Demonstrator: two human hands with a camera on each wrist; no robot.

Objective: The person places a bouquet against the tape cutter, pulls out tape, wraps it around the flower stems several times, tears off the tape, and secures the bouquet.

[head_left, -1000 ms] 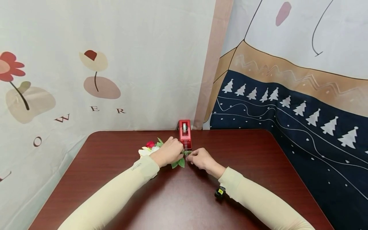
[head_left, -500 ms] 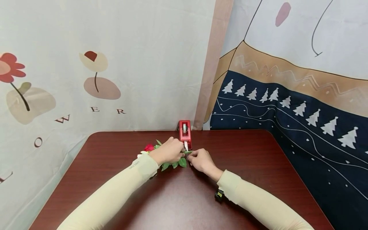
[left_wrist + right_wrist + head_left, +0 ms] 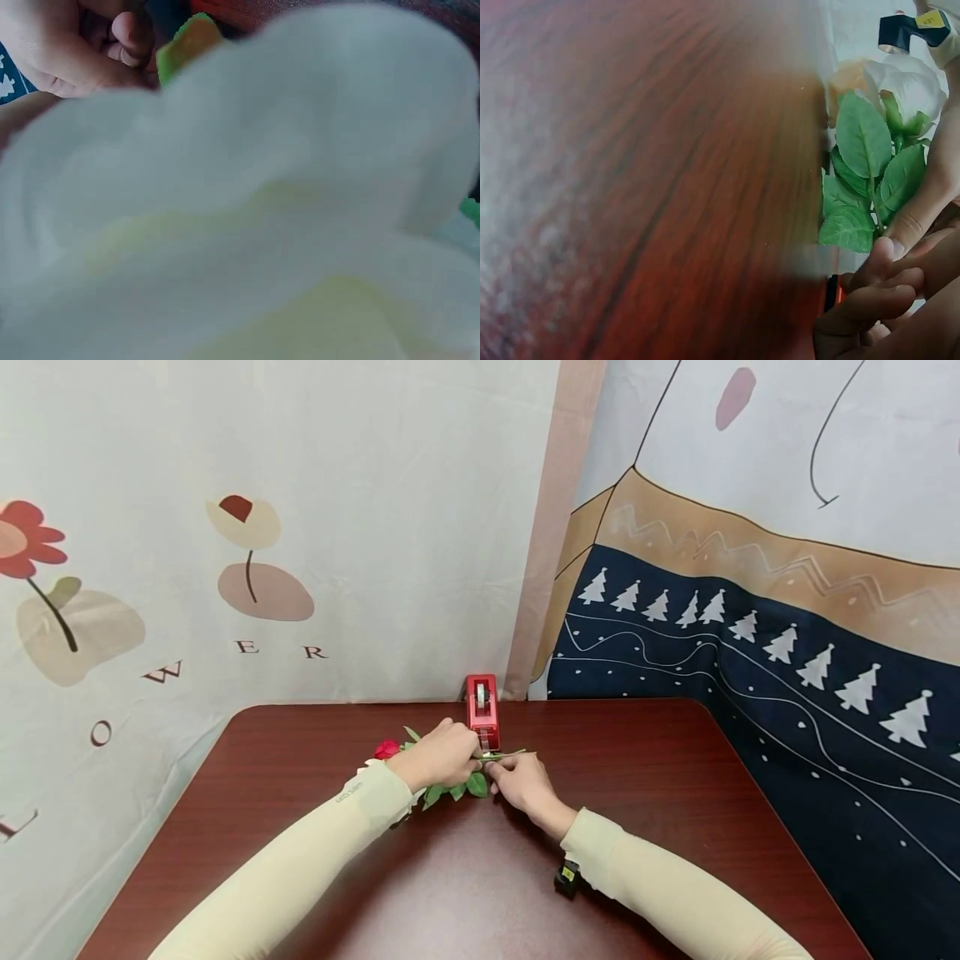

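The left hand [image 3: 444,753] grips a bunch of flowers by the stems [image 3: 487,757], with a red flower [image 3: 387,749] and green leaves [image 3: 476,784] showing around it. At the stems' right part, the right hand [image 3: 522,778] pinches with curled fingers. A red tape dispenser [image 3: 482,713] stands just behind both hands. In the left wrist view a white flower [image 3: 247,165] covers most of the picture. The right wrist view shows a white flower [image 3: 911,94] and leaves [image 3: 864,135] beside the left hand's thumb. Whether tape is between the right fingers cannot be told.
The brown table [image 3: 645,777] extends on both sides of the arms. Behind it hangs a pale curtain [image 3: 405,568], and a dark blue cloth with white trees [image 3: 675,660] hangs at the right. A black wrist device [image 3: 567,878] is under the right sleeve.
The flowers have turned slightly, the red one shifting left and down. The stem ends now show above the right hand, which has moved little. The clear strip below the dispenser no longer shows.
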